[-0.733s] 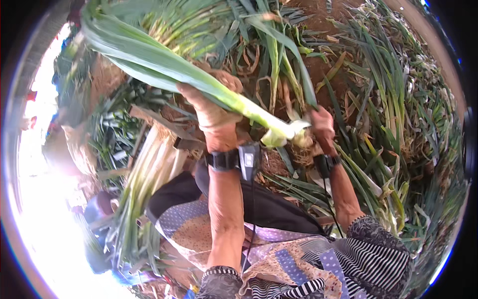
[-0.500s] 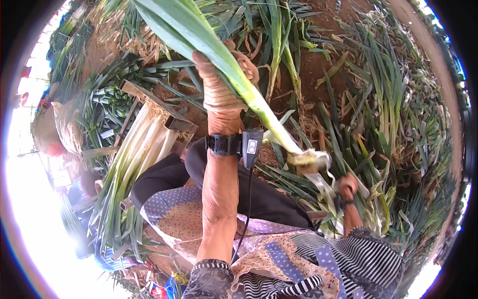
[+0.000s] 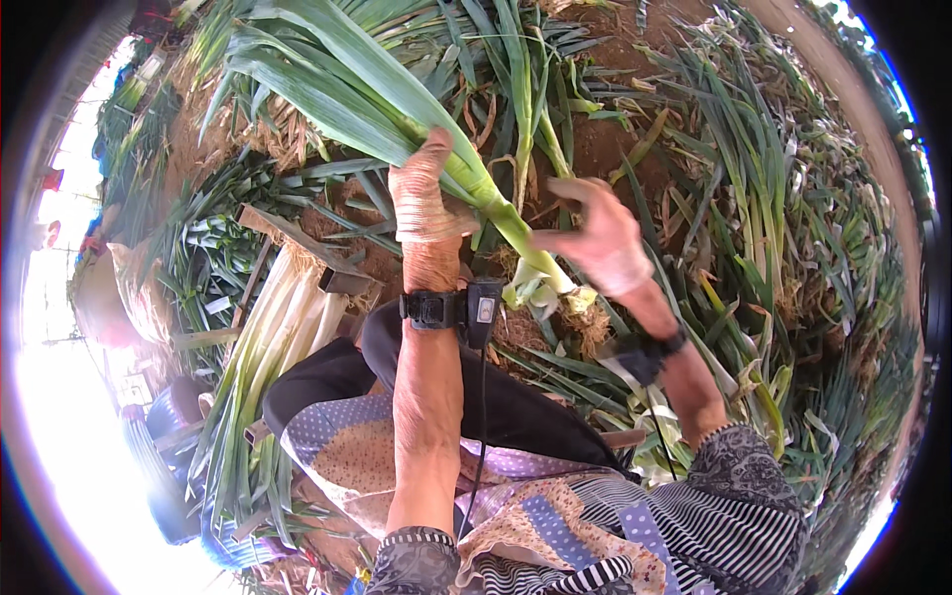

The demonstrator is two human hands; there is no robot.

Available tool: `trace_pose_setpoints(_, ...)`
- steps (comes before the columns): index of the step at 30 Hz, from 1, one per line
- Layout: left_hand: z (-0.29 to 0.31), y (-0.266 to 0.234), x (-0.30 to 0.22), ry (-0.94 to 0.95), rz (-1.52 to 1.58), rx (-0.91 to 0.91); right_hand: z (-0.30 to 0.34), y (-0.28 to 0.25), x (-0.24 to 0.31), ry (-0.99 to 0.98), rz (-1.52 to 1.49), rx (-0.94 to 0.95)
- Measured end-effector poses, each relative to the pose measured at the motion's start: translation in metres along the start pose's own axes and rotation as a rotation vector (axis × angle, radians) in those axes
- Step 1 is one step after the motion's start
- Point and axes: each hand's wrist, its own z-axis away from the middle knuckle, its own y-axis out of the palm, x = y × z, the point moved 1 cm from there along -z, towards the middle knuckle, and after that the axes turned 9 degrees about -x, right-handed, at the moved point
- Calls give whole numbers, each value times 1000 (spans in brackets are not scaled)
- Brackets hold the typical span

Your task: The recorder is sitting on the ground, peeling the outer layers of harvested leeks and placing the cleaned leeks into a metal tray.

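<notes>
A leek [image 3: 511,230] with broad green leaves slants across the middle, its leaves toward the upper left and its pale base toward the lower right. My left hand [image 3: 428,198], wearing a light, dirty covering, is closed around it where the leaves begin. Beside the lower stem, my right hand [image 3: 607,246] has its thumb and fingers spread, slightly blurred, and grips nothing. Whether its thumb touches the stem is unclear. Loose pale leaf pieces and brown roots [image 3: 592,327] show around the leek's base. Both wrists carry black straps with small devices.
To the left, pale-stemmed leeks [image 3: 278,322] lie in a bundle against a metal frame [image 3: 297,246]. Unstripped leeks [image 3: 759,198] heap up at the right. Brown soil [image 3: 610,149] shows ahead, with more leeks and scraps. A pale sack [image 3: 142,288] stands far left.
My right hand has come up and inward from the lower right to beside the leek's stem. My left hand and the leek have shifted slightly; the pale strip hanging from its base is gone.
</notes>
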Motion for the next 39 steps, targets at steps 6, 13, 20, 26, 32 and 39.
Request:
trace_pose_setpoints(6, 1, 4, 9, 55, 30, -92, -15, 41, 21, -28, 174, 144)
trace_pose_setpoints(13, 2, -8, -13, 138, -106, -194, 154, 2, -59, -163, 75, 667)
trace_pose_setpoints(20, 18, -10, 23, 72, 9, -110, 274, -71, -106, 290, 625, 926)
trace_pose_setpoints(26, 42, 2, 28, 206, -106, -209, 349, -99, -142, 868, 493, 944)
trace_pose_setpoints(32, -16, -65, -65, 425, 112, -454, 521, -333, -175, 1170, 56, 977)
trace_pose_setpoints(39, -21, -38, -52, 362, 39, -541, 194, -170, -70, 898, 687, 1006)
